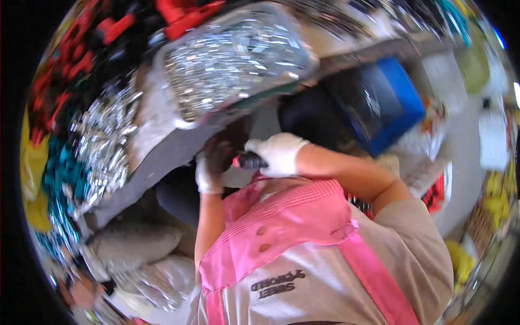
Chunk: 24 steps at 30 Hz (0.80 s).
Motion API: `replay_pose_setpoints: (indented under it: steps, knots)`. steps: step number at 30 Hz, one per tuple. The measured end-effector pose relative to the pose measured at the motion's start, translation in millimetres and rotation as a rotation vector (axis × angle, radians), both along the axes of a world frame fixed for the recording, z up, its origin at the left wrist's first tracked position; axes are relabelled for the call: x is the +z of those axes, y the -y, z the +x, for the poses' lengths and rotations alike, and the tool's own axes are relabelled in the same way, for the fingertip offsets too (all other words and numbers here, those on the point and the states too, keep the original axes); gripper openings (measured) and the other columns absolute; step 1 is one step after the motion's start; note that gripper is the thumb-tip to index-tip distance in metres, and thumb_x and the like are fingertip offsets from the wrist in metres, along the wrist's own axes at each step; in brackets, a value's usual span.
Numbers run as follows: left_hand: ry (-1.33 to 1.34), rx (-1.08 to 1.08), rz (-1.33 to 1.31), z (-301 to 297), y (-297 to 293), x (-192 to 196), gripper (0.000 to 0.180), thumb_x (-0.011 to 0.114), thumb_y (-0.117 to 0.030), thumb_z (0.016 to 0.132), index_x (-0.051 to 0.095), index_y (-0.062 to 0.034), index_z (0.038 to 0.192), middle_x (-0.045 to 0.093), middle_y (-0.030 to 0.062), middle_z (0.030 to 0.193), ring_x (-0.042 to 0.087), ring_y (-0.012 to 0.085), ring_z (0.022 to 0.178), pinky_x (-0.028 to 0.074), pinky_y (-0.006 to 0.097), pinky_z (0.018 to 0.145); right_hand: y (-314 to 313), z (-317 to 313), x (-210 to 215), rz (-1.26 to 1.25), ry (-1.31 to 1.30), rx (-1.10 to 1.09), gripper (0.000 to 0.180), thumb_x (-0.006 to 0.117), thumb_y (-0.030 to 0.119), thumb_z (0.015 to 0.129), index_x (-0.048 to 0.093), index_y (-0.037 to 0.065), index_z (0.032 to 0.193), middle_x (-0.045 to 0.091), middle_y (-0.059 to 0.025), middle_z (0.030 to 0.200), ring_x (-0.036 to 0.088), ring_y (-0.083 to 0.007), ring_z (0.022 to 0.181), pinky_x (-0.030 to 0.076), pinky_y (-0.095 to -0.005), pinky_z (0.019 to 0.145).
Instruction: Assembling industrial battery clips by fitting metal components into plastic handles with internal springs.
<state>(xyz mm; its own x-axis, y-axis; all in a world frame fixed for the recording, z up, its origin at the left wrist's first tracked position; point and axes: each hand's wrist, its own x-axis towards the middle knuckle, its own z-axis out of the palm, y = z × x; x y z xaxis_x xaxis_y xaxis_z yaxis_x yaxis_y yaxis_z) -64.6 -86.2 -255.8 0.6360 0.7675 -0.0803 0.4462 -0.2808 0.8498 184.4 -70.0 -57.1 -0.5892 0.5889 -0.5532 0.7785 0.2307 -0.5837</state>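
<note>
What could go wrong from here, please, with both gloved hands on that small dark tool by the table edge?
The tray of shiny metal pieces overhangs the grey table just above the left hand and right hand; a bump could tip it. The picture is blurred, so the grip on the dark tool might slip.

Tray of shiny metal pieces (233,59), blue bin (387,103), grey sacks (135,244).

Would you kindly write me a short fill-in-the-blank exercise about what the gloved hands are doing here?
1. Both hands wear gloves of the colour ____.
2. The right hand grips a dark tool with a ____ band.
3. The crate beyond the right forearm is ____.
4. The left hand sits beside the tool, under a tray of shiny ____ pieces.

Missing words: white; red; blue; metal
</note>
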Motion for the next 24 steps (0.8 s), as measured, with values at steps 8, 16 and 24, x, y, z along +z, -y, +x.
replay_pose_setpoints:
  steps: [8,16,24]
  knots:
    - [2.073,0.650,-1.200,-84.4,-19.5,57.1,0.041,0.035,-0.025,0.094,0.047,-0.0008,0.125,0.048,0.0191,0.130,0.039,0.0319,0.126,0.023,0.050,0.109,195.2,287.0,153.5,0.061,-0.539,-0.976,0.062,0.073,0.012,0.074,0.045,-0.008,0.126,0.060,-0.0084,0.113,0.052,-0.0131,0.105,0.041,-0.0273,0.094]
    - [1.564,1.240,-0.467,-31.6,-45.4,126.8,0.045,0.031,-0.027,0.096,0.044,-0.0021,0.131,0.043,0.0126,0.139,0.036,0.0339,0.129,0.024,0.055,0.104,329.5,364.6,-15.0,-0.395,0.203,-1.221,0.043,0.069,0.020,0.073,0.062,0.008,0.114,0.065,-0.0031,0.078,0.057,-0.0123,0.059,0.051,-0.0285,0.048]
    - [1.527,1.413,-0.574,-35.1,-65.0,129.3,0.045,0.027,-0.026,0.096,0.046,-0.0035,0.130,0.046,0.0114,0.136,0.039,0.0331,0.127,0.029,0.055,0.101,501.3,391.9,-167.8,-0.665,-0.286,-2.011,0.024,0.069,0.019,0.078,0.062,0.010,0.099,0.064,-0.0083,0.086,0.060,-0.0152,0.067,0.049,-0.0304,0.051]
